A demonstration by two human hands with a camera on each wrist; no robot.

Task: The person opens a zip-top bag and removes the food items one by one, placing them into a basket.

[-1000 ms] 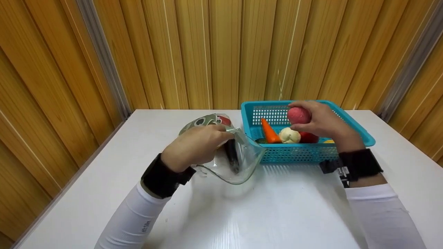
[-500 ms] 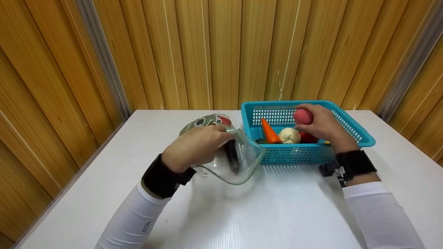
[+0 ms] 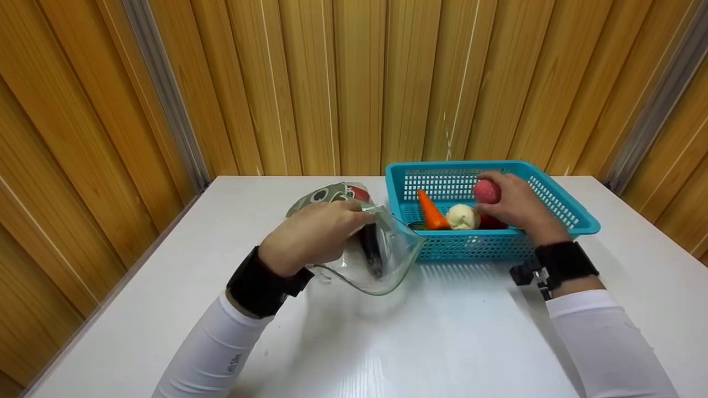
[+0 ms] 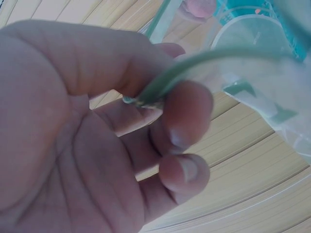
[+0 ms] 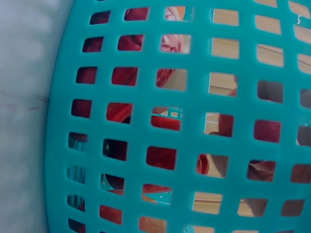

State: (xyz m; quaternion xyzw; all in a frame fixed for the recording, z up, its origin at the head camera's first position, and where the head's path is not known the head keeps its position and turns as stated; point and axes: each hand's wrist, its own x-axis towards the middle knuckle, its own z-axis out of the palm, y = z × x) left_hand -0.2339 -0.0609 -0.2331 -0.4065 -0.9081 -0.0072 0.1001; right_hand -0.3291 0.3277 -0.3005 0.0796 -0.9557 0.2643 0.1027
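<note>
My left hand [image 3: 318, 235] pinches the rim of a clear plastic bag [image 3: 397, 243] with a green and red print. In the left wrist view, the bag's green edge [image 4: 209, 57] runs between thumb and fingers. A long dark vegetable [image 3: 370, 251] shows through the bag's mouth. My right hand [image 3: 517, 204] holds a pink round fruit [image 3: 487, 192] between thumb and fingers, over the right half of a turquoise basket [image 3: 442, 232]. From the right wrist, the basket's perforated wall [image 5: 192, 104] covers most of the view and largely hides the hand.
Inside the basket lie an orange carrot [image 3: 431, 211], a white bulb [image 3: 462, 216] and a red round piece [image 3: 491, 221] partly under the right hand. The basket stands at the back right of a white table [image 3: 442, 331], before a wood-panelled wall [image 3: 359, 88].
The right hand has shifted right and slightly lower over the basket with the pink fruit. Its fingers now hide the yellow piece at the basket's front. The left hand and bag stay put.
</note>
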